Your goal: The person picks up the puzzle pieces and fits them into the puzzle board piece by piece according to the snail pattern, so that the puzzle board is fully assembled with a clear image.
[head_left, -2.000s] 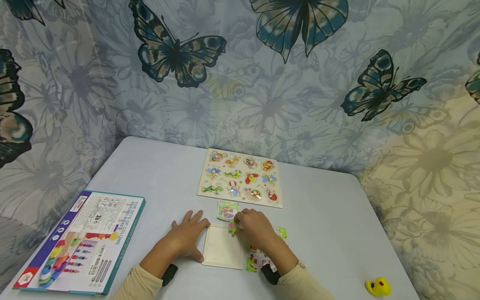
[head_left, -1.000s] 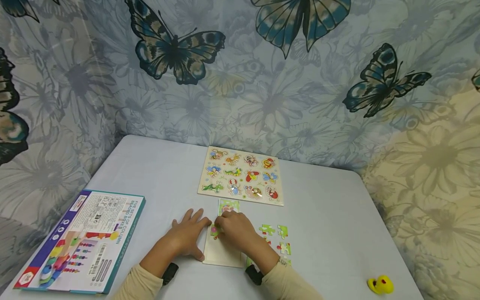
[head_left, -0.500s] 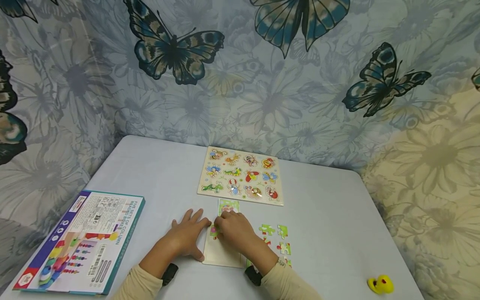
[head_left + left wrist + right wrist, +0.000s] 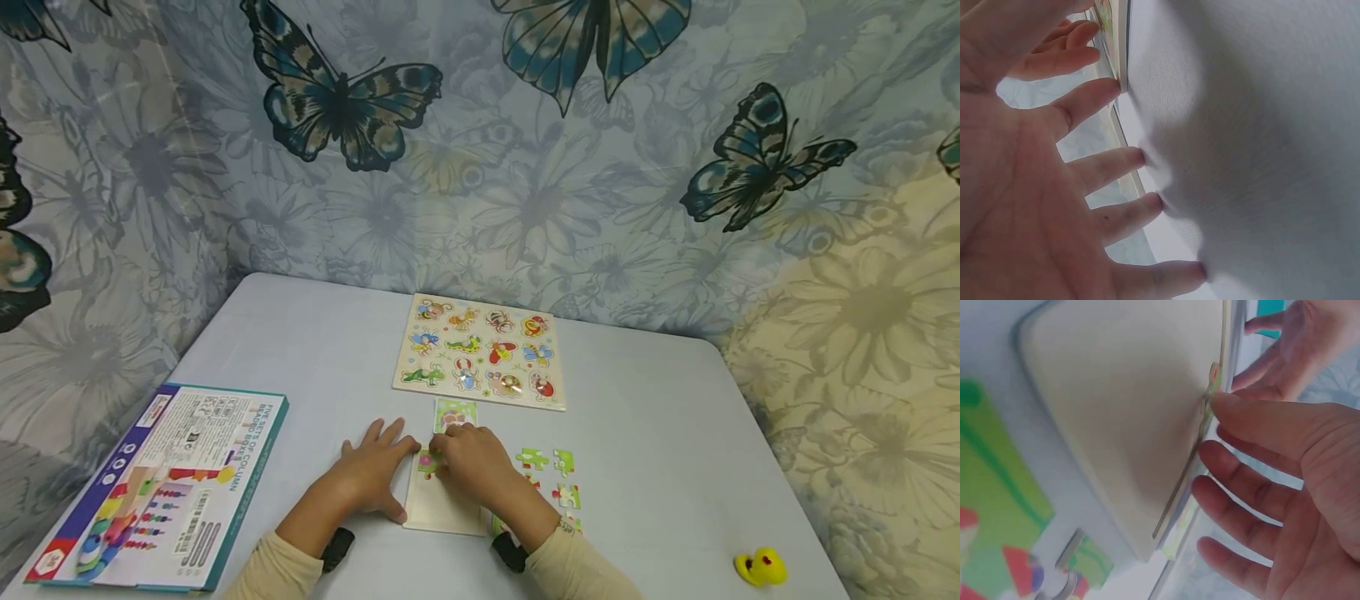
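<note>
Head view: my right grip (image 4: 476,464) pinches a jigsaw piece (image 4: 428,463), wooden tray (image 4: 444,510) beneath; my spread left grip (image 4: 375,473) touches the tray. I'd press squarely.

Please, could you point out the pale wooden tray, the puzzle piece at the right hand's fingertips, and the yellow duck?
Pale wooden tray (image 4: 446,507): head view, on its bare inner surface.
Puzzle piece (image 4: 427,462): head view, on its pink printed part.
Yellow duck (image 4: 762,569): head view, on its yellow middle.

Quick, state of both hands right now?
Left hand: open, spread, touching the wooden tray's edge.
Right hand: closed, pinching a puzzle piece at the tray's far left corner.
</note>
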{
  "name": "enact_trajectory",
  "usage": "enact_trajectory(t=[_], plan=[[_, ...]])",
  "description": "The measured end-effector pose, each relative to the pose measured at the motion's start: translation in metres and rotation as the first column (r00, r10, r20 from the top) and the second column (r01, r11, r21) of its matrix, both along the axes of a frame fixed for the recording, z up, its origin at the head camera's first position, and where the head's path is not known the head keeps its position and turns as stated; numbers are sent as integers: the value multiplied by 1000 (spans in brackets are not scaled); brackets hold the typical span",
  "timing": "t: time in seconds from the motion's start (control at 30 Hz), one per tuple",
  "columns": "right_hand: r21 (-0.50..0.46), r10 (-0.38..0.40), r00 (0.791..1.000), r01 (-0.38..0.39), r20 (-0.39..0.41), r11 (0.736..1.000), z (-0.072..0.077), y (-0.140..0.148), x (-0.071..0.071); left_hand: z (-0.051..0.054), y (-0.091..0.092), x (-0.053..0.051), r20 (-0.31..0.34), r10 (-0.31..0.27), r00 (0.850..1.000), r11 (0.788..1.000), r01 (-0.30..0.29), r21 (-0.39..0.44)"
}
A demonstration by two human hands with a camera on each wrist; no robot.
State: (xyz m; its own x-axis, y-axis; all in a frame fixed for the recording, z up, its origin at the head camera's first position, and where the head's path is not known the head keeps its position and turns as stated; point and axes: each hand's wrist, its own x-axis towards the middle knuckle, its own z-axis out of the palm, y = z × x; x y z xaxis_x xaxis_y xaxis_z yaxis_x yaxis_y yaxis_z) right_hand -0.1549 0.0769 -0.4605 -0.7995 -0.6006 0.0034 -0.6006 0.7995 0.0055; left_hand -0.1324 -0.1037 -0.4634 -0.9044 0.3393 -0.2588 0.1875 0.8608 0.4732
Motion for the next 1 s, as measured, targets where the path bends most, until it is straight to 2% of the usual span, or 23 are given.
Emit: enact_trajectory(t=[0.13,0.33,0.6,0.8,1.0], plan=[[-4,-10,1000,10,-9,1000,1,4,-1,0,-1,0,6,9,1000,1000,-9,-7],[-35,-45,999,46,16,998,6,19,-2,-6,-1,0,16,24,1000,1000,-23,-6],[-83,-138,989,143,57,986,9,66,-3,-3,-1,1,15,17,1000,1000,-17,1],[-110,-237,969,244,66,964,10,100,-1,2,0,1,13,4,1000,1000,-4,3],[-101,-255,965,261,61,960,9,118,2,1,1,1,17,4,1000,1000,-4,10]])
